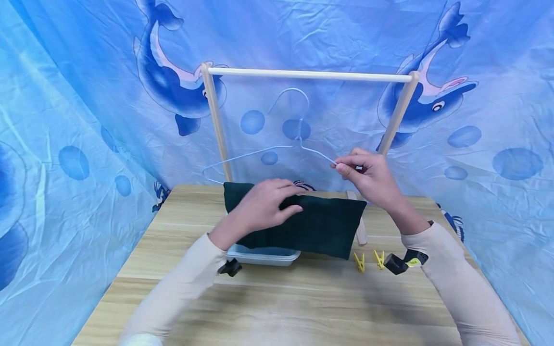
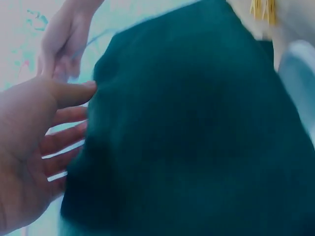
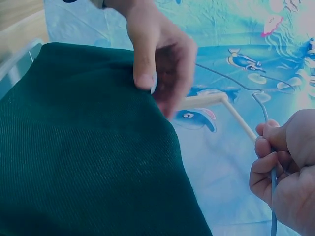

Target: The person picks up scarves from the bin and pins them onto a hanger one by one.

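A dark green cloth [image 1: 320, 221] hangs folded over the lower bar of a thin, pale blue wire hanger [image 1: 300, 137], whose hook points up. With thumb and fingers my right hand [image 1: 368, 178] pinches the hanger's right shoulder; the right wrist view shows the wire [image 3: 266, 113] running through that grip. My left hand [image 1: 270, 204] is at the cloth's upper fold, its fingers loosely spread. Seen from the left wrist, the thumb tip reaches the cloth's edge and the other fingers [image 2: 64, 140] extend beside it, partly hidden behind the fabric.
A wooden rack with a pale top rail [image 1: 307, 74] stands at the back. Beneath the cloth is a light blue plastic tray [image 1: 264, 258], partly covered. Two yellow clothespins [image 1: 359, 262] sit on the wooden table [image 1: 277, 302] at right. Blue dolphin-print curtains [image 1: 86, 96] surround the table.
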The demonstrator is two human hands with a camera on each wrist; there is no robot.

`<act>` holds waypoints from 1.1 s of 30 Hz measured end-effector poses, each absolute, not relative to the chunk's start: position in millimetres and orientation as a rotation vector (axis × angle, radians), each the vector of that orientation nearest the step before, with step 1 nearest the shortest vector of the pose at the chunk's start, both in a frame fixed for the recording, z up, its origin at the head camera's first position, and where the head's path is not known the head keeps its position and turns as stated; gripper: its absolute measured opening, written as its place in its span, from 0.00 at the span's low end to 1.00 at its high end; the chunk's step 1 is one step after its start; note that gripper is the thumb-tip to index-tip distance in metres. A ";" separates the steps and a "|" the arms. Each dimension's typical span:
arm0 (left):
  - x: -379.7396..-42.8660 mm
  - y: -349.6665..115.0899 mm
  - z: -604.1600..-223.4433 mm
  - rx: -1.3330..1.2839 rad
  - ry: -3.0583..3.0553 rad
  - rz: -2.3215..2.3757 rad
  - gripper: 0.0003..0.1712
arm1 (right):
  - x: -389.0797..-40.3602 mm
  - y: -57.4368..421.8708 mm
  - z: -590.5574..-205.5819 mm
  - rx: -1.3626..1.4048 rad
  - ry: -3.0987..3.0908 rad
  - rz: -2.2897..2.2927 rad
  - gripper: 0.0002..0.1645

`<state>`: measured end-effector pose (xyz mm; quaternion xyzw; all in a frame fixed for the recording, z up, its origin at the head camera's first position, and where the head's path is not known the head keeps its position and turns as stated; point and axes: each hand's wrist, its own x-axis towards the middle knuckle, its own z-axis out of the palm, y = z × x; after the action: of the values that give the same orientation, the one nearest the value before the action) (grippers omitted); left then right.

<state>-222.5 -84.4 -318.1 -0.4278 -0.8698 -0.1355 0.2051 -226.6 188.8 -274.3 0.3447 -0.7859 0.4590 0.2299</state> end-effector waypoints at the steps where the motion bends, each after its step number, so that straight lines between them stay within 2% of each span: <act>1: -222.2 -92.1 -317.0 -1.165 -2.433 -0.360 0.22 | -226.2 189.6 -274.0 0.942 -2.161 1.269 0.09; 4: -223.5 -113.1 -316.4 -1.124 -2.459 -0.336 0.20 | -225.3 191.8 -273.5 0.930 -2.161 1.279 0.09; 11: -231.4 -136.4 -321.7 -1.220 -2.408 -0.368 0.19 | -225.5 193.9 -274.1 0.946 -2.161 1.231 0.09; 33: -232.8 -148.7 -321.6 -1.262 -2.459 -0.348 0.19 | -222.3 207.7 -277.4 0.923 -2.179 1.198 0.09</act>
<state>-232.8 -148.7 -321.6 -0.4460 -0.8687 -0.1230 0.1770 -222.3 207.7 -277.4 0.3377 -0.7971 0.4382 0.2420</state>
